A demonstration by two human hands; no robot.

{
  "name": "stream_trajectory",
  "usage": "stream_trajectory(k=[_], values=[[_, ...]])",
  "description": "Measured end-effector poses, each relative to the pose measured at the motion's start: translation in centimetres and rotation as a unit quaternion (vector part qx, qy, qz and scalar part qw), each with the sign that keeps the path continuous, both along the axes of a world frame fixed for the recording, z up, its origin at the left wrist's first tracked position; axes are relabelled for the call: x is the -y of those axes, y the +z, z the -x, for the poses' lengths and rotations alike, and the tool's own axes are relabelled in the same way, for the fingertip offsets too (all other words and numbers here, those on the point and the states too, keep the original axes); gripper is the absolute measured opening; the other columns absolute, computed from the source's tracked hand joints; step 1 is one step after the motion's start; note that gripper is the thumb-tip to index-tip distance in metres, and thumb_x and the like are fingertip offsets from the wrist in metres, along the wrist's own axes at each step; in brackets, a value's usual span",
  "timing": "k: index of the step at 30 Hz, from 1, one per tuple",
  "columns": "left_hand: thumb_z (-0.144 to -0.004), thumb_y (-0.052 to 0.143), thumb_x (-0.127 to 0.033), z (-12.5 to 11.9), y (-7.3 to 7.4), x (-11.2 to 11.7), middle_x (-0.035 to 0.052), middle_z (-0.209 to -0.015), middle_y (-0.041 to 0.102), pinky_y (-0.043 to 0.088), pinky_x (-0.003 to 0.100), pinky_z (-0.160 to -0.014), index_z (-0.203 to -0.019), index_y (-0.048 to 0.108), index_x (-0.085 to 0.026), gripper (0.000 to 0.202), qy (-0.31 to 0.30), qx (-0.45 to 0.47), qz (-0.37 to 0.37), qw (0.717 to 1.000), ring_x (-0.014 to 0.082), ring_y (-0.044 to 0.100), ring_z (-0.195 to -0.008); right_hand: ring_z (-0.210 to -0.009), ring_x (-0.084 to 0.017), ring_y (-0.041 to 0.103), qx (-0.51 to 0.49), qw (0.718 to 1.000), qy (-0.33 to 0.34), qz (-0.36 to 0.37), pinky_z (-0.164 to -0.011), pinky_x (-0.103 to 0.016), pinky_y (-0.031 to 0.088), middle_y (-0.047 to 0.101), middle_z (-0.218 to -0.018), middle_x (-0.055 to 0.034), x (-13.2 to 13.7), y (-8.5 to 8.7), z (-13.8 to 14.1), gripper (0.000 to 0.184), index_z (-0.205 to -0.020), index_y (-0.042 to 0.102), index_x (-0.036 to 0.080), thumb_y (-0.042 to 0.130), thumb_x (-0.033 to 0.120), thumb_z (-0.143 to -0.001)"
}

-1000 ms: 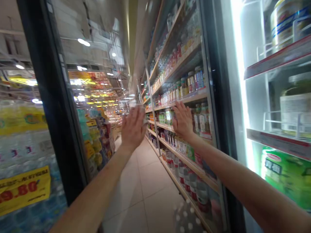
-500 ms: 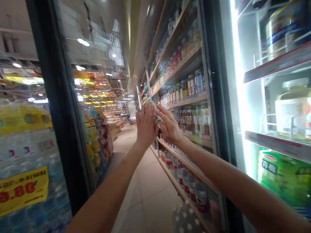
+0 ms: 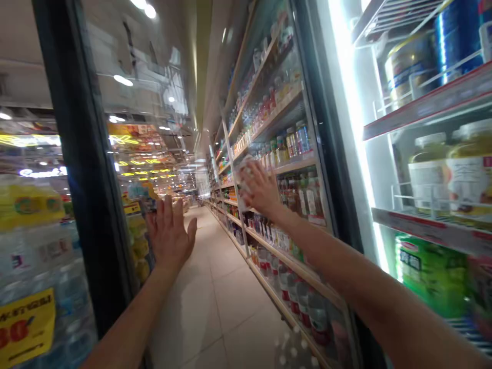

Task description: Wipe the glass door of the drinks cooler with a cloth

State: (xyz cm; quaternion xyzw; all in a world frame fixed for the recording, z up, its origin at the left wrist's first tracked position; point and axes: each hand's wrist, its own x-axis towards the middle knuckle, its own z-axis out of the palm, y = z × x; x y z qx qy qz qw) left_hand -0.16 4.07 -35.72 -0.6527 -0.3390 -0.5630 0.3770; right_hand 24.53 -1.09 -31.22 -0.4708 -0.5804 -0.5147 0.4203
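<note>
A glass cooler door (image 3: pixel 226 318) in a dark frame stands in front of me. My left hand (image 3: pixel 171 233) is open, its palm toward the glass near the left frame post and its fingers spread upward. It holds nothing. Further right and higher, my right hand (image 3: pixel 261 189) has a pale cloth (image 3: pixel 243 166) under its fingers, at the glass. Motion blurs the cloth and those fingers. Shelves of bottles appear in the glass behind the hands.
On the right, the lit cooler (image 3: pixel 384 174) holds juice bottles (image 3: pixel 426 174), cans (image 3: pixel 411 66) and a green pack (image 3: pixel 430 271) on wire shelves. At left, packed water bottles (image 3: pixel 73 287) stand behind a yellow price sign (image 3: pixel 26 328). A tiled aisle floor shows through or in the glass.
My left hand has left the cloth and moved left and down, its fingers now spread. The right hand keeps the cloth and has shifted slightly. The view has turned a little to the right.
</note>
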Motion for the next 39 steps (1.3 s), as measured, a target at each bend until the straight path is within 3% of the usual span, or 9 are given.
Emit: stream_trajectory(k=[6, 10, 15, 22, 24, 29, 31, 33, 39], values=[[-0.088, 0.038, -0.038, -0.2, -0.1, 0.3, 0.0145, -0.147, 0.021, 0.008, 0.052, -0.109, -0.138, 0.028, -0.013, 0.057, 0.0, 0.003, 0.002, 1.0, 0.028, 0.014, -0.136, -0.132, -0.031, 0.026, -0.237, 0.967, -0.069, -0.061, -0.102, -0.053, 0.028, 0.029, -0.144, -0.0136, 2.4, 0.6, -11.3, 0.049, -0.13, 0.043, 0.017, 0.04, 0.033, -0.084], [-0.088, 0.037, -0.037, -0.1, -0.1, 0.2, 0.0126, -0.147, 0.02, 0.007, 0.051, -0.11, -0.139, 0.027, -0.015, 0.056, -0.01, 0.009, 0.005, 1.0, 0.0274, 0.014, -0.136, -0.134, -0.029, 0.021, -0.221, 0.971, -0.045, -0.079, -0.104, -0.052, 0.025, 0.028, -0.145, -0.0137, 1.0, 0.2, -6.2, 0.05, -0.131, 0.041, 0.016, 0.041, 0.028, -0.082], [-0.088, 0.037, -0.037, 0.0, -0.1, 0.2, 0.0112, -0.147, 0.022, 0.008, 0.05, -0.11, -0.14, 0.025, -0.018, 0.056, -0.003, 0.013, 0.006, 1.0, 0.0278, 0.017, -0.136, -0.137, -0.024, 0.016, 0.071, 0.997, 0.02, 0.0, -0.109, -0.048, 0.016, 0.029, -0.146, -0.0047, -0.5, 0.3, 0.8, 0.052, -0.132, 0.04, 0.024, 0.046, 0.035, -0.081], [-0.088, 0.039, -0.038, -0.1, -0.2, 0.2, 0.007, -0.149, 0.017, 0.008, 0.05, -0.111, -0.14, 0.024, -0.021, 0.057, -0.008, 0.011, 0.006, 1.0, 0.0288, 0.016, -0.136, -0.135, -0.028, 0.021, -0.13, 0.99, -0.033, -0.048, -0.106, -0.053, 0.026, 0.027, -0.146, -0.0099, 1.9, 2.6, -11.5, 0.051, -0.134, 0.038, 0.018, 0.04, 0.028, -0.084], [-0.087, 0.041, -0.038, -0.1, -0.1, 0.4, 0.0065, -0.149, 0.016, 0.006, 0.05, -0.111, -0.139, 0.025, -0.02, 0.057, -0.027, 0.012, 0.013, 0.999, 0.0289, 0.015, -0.136, -0.134, -0.029, 0.022, -0.167, 0.984, -0.049, -0.046, -0.105, -0.052, 0.029, 0.026, -0.146, -0.0124, 2.7, 1.1, -14.1, 0.051, -0.134, 0.037, 0.014, 0.036, 0.028, -0.086], [-0.087, 0.038, -0.039, -0.3, -0.3, 0.8, 0.0072, -0.148, 0.021, 0.006, 0.051, -0.111, -0.138, 0.029, -0.019, 0.055, -0.047, 0.032, 0.022, 0.998, 0.029, 0.017, -0.136, -0.136, -0.027, 0.02, -0.149, 0.986, -0.061, -0.049, -0.105, -0.05, 0.032, 0.024, -0.146, -0.0147, 3.4, -8.5, -14.7, 0.05, -0.135, 0.034, 0.013, 0.034, 0.029, -0.088], [-0.087, 0.036, -0.039, -0.3, -0.4, 0.6, 0.0111, -0.146, 0.024, 0.008, 0.052, -0.11, -0.137, 0.031, -0.016, 0.055, -0.039, 0.034, 0.014, 0.999, 0.0286, 0.018, -0.135, -0.135, -0.028, 0.02, -0.121, 0.989, -0.051, -0.065, -0.104, -0.051, 0.033, 0.024, -0.146, -0.0149, 3.1, -10.6, -14.6, 0.051, -0.136, 0.033, 0.013, 0.036, 0.027, -0.087], [-0.087, 0.036, -0.038, -0.3, -0.6, 0.3, 0.0126, -0.145, 0.026, 0.009, 0.052, -0.11, -0.137, 0.031, -0.016, 0.055, -0.036, 0.032, 0.007, 0.999, 0.0282, 0.018, -0.136, -0.135, -0.029, 0.022, -0.107, 0.99, -0.034, -0.081, -0.104, -0.052, 0.032, 0.026, -0.145, -0.014, 2.6, -9.5, -14.7, 0.05, -0.134, 0.035, 0.015, 0.037, 0.024, -0.086], [-0.087, 0.038, -0.038, -0.3, -0.8, 0.5, 0.0113, -0.146, 0.025, 0.011, 0.051, -0.109, -0.137, 0.031, -0.017, 0.055, -0.018, 0.028, 0.011, 0.999, 0.0281, 0.018, -0.135, -0.135, -0.028, 0.019, -0.144, 0.986, -0.017, -0.08, -0.109, -0.046, 0.023, 0.025, -0.145, -0.017, 2.0, 0.0, -15.7, 0.05, -0.133, 0.038, 0.011, 0.036, 0.028, -0.086]])
